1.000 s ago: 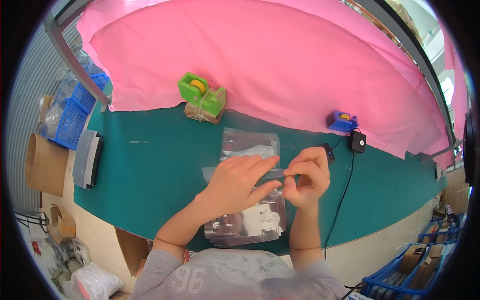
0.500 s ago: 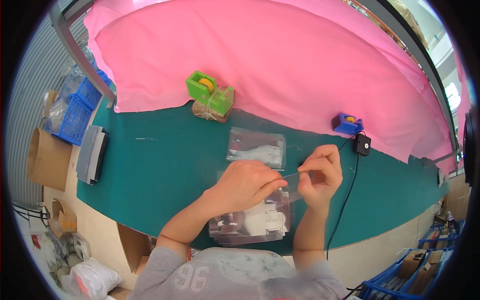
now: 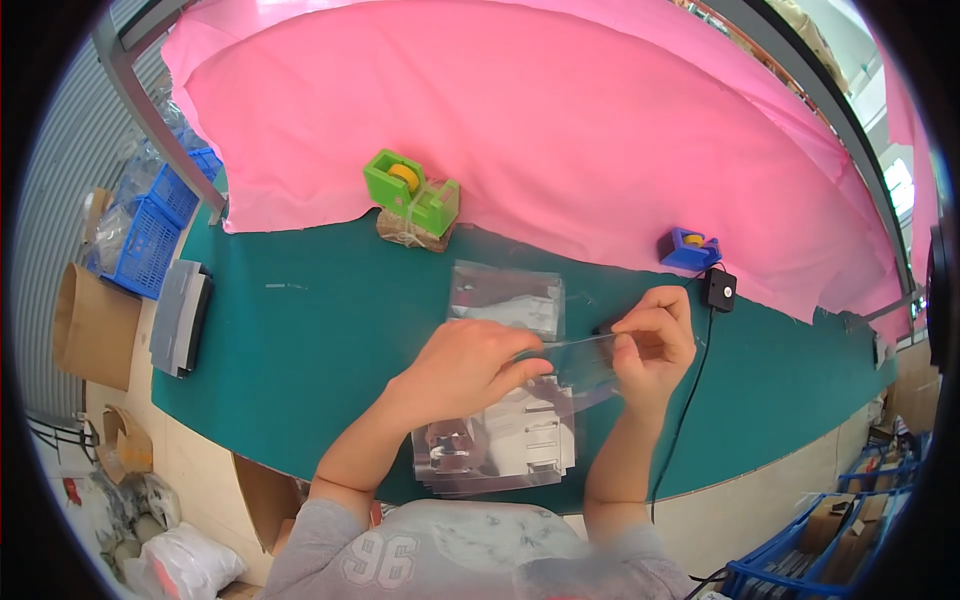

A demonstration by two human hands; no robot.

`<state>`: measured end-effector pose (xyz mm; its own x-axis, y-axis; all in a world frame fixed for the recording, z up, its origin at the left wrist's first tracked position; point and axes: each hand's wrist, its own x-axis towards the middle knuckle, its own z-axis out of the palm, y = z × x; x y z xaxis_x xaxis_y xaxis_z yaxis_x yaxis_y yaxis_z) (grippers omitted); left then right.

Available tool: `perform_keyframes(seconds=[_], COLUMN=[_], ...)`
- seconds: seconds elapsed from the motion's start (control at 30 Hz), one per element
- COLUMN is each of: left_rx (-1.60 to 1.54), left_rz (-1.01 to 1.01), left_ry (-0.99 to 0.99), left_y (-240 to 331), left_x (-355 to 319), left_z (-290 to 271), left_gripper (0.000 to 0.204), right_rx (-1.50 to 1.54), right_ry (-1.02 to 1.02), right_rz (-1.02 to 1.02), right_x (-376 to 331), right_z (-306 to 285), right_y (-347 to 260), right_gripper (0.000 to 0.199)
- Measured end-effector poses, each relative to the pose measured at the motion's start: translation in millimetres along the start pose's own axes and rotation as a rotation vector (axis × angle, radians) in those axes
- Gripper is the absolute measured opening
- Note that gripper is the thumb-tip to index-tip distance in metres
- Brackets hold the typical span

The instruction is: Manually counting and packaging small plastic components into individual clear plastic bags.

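A clear plastic sheet (image 3: 585,367) spans the gap between my hands. My left hand (image 3: 478,365) pinches one end of it between thumb and fingers. At the other end, the thumb and forefinger of my right hand (image 3: 655,345) close on its upper corner. Below lies a stack of clear plastic pieces (image 3: 497,445) with cut slots, close to the table's near edge. Beyond my hands is a second pile of clear plastic pieces (image 3: 506,292), partly covered by my left hand.
A green tape dispenser (image 3: 412,196) tied to a block and a blue tape dispenser (image 3: 689,248) stand along the pink cloth (image 3: 560,120). A black box (image 3: 719,290) trails a cable down the right. Grey panels (image 3: 180,318) stand at the green table's left edge, beside blue crates (image 3: 146,245).
My hands have moved apart, the right one slightly right and the left one slightly left. More of the clear plastic sheet shows between them.
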<state>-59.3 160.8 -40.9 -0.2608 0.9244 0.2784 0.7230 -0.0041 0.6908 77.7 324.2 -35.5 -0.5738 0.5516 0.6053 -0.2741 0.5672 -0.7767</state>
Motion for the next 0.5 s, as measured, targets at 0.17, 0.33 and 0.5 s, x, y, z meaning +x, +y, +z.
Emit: perform_keyframes(seconds=[0.17,0.33,0.5], left_rx=[-0.067,-0.049,-0.059], left_rz=[-0.018,-0.088,0.026], left_ry=[-0.047,-0.087,-0.029], left_y=[3,-4,-5], left_x=[-1,-2,-1], left_z=[-4,-8,-6], left_gripper=[0.024,0.025,0.025], right_rx=[0.019,-0.003,0.022], right_ry=[-0.018,0.02,0.014], right_rz=[-0.001,-0.035,-0.034], right_x=[1,2,1], right_z=[-2,-8,-15], right_y=[0,6,12], right_gripper=[0.016,0.013,0.01])
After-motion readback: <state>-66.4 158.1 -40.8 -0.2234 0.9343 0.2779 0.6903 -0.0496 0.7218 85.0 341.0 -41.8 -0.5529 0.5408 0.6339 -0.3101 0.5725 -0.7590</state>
